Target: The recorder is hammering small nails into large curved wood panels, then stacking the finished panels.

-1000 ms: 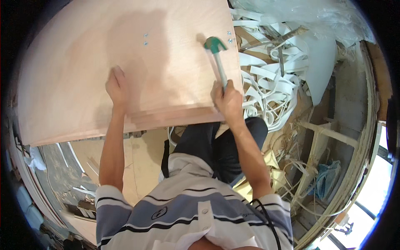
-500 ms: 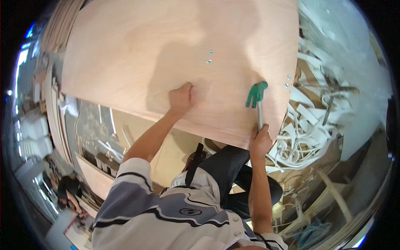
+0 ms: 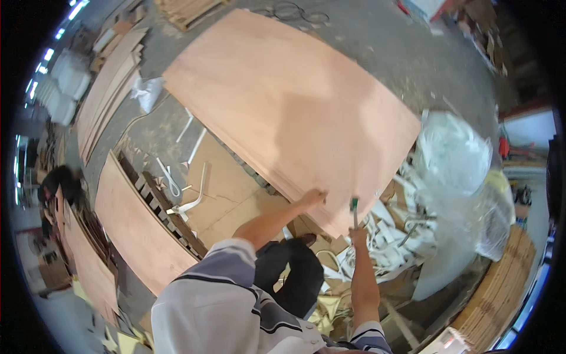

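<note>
plywood sheet (image 3: 283,112), large, pale pink-brown, lying flat and slantwise across the grey workshop floor (image 3: 413,65); its near corner sits right in front of the standing person.

nearest: the person's striped white and dark shirt, dark trousers, one dark shoe (image 3: 303,239) planted on scrap board.

left hand (image 3: 312,197): spread flat, palm down, pressing on the sheet's near edge. holds nothing.

right hand (image 3: 357,237): closed around the handle of a hammer (image 3: 354,212) with a green head; the head stands just over the sheet's near corner; whether it touches the wood cannot be told. the two hands are near each other but apart.

just right of the hands: a tangle of white strips and offcuts (image 3: 389,236); beyond it a crumpled clear plastic bag (image 3: 454,159).

left of the person: a flat brown board (image 3: 230,189) with loose white strips on it, then a curved wooden frame with slats (image 3: 153,206).

far left: stacked plywood sheets (image 3: 109,88) leaning along the floor; another person (image 3: 56,189) at the picture's edge, blurred.

far top: a wooden pallet (image 3: 186,10).
</note>
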`<state>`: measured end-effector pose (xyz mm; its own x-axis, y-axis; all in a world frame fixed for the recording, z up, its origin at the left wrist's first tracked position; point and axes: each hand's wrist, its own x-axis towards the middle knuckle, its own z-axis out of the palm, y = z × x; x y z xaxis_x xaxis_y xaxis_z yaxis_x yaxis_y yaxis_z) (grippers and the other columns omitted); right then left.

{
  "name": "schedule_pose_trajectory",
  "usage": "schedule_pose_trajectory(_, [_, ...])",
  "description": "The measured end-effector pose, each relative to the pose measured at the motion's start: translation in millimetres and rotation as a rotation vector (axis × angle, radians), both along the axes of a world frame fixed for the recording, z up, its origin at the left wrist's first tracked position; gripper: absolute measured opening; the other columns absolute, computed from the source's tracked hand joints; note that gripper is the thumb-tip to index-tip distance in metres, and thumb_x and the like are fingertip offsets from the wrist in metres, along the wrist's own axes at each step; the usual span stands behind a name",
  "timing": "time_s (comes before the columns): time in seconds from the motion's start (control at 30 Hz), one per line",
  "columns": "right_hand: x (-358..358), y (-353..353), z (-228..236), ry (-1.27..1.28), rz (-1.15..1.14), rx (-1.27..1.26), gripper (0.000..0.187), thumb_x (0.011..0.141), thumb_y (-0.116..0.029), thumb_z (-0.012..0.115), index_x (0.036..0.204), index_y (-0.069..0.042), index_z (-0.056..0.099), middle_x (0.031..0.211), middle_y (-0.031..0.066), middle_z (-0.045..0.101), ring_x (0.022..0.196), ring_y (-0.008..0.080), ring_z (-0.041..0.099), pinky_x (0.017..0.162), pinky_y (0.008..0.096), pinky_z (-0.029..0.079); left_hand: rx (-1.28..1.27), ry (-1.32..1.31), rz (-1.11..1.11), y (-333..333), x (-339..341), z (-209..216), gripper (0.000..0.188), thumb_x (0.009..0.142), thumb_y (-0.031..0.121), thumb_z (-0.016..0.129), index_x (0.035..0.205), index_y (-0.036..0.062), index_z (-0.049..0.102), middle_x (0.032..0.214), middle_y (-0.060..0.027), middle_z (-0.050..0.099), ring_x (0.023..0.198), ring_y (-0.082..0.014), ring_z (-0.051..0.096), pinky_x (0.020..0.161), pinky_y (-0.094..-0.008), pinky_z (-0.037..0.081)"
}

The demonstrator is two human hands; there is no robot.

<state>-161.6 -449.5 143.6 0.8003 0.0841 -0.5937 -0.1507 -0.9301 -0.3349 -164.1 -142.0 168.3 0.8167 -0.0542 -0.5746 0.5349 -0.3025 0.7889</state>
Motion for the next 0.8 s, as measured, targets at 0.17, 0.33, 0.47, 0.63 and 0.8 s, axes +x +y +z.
schedule_pose_trajectory(0.17, [-121.8,-93.4,-0.7,0.520,-0.741,0.210,0.038,0.083,-0.034,0.061,0.088,0.004,0.062,0.067,0.0138,0.061,0.058,0.0266,0.057,0.049,0.0413,0.042,-0.579,0.241,0.512,72.9,-142.4,137.8,0.030,0.091,0.032,0.054,0.094,0.0072,0.070,0.060,0.0050,0.042,0.052,-0.0067,0.039,0.045,-0.0230,0.029])
schedule_pose_trajectory(0.33, [-226.0,-169.9,63.9,0.297,0.082,0.145,0.038,0.087,-0.035,0.062,0.084,0.003,0.055,0.064,0.0118,0.054,0.050,0.0215,0.047,0.044,0.0406,0.036,-0.736,0.269,1.161,215.0,-297.1,218.3,0.023,0.089,0.022,0.060,0.100,0.0023,0.063,0.057,0.0063,0.033,0.044,-0.0052,0.030,0.040,-0.0206,0.021])
schedule_pose_trajectory(0.47, [-212.3,-53.8,152.6,0.266,0.085,0.125,0.038,0.087,-0.034,0.061,0.086,0.003,0.055,0.065,0.0122,0.055,0.051,0.0216,0.048,0.044,0.0409,0.036,-0.664,0.161,1.326,286.2,-368.6,217.7,0.029,0.094,0.027,0.055,0.106,0.0014,0.062,0.060,0.0054,0.036,0.044,-0.0057,0.031,0.040,-0.0202,0.024])
schedule_pose_trajectory(0.63, [-202.3,84.6,215.9,0.242,0.124,0.056,0.037,0.087,-0.033,0.060,0.088,0.004,0.056,0.067,0.0127,0.056,0.053,0.0220,0.049,0.045,0.0416,0.037,-0.613,0.005,1.431,386.2,-367.5,212.5,0.022,0.095,0.026,0.053,0.084,0.0068,0.055,0.061,0.0031,0.044,0.045,-0.0072,0.036,0.039,-0.0210,0.028])
schedule_pose_trajectory(0.8, [-138.8,319.3,219.7,0.174,0.205,0.156,0.037,0.087,-0.032,0.059,0.090,0.005,0.057,0.069,0.0133,0.056,0.056,0.0223,0.051,0.046,0.0422,0.039,0.438,-0.566,0.804,474.5,-350.8,199.1,0.022,0.092,0.023,0.049,0.076,0.0097,0.056,0.066,-0.0018,0.051,0.056,-0.0153,0.049,0.053,-0.0324,0.042])
